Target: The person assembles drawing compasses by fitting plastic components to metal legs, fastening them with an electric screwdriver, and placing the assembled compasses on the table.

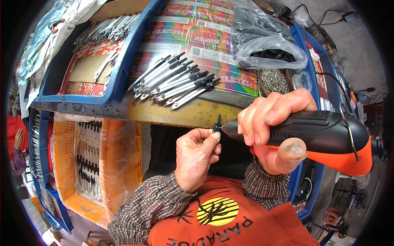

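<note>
Between the thumb and fingers of my left hand point(192, 158) is a small black compass head point(218, 124), its thin stem pointing up; whether legs are attached below is hidden by my fingers. My right hand point(283, 119) is wrapped round a black and orange electric screwdriver point(324, 131) lying sideways, with its thumb along the near side. The screwdriver's tip meets the side of the black head or stops just short of it. Just beyond my hands, a pile of silver-legged drawing compasses point(172, 82) with black heads lies at the bench edge.
A blue bin point(117, 78) with more silver compass parts stands at the left. Below it, an orange crate point(65, 176) holds rows of compasses. Small metal screws point(274, 80) sit beside a clear bag point(271, 59) of black parts. Printed colourful card point(172, 30) covers the bench.
</note>
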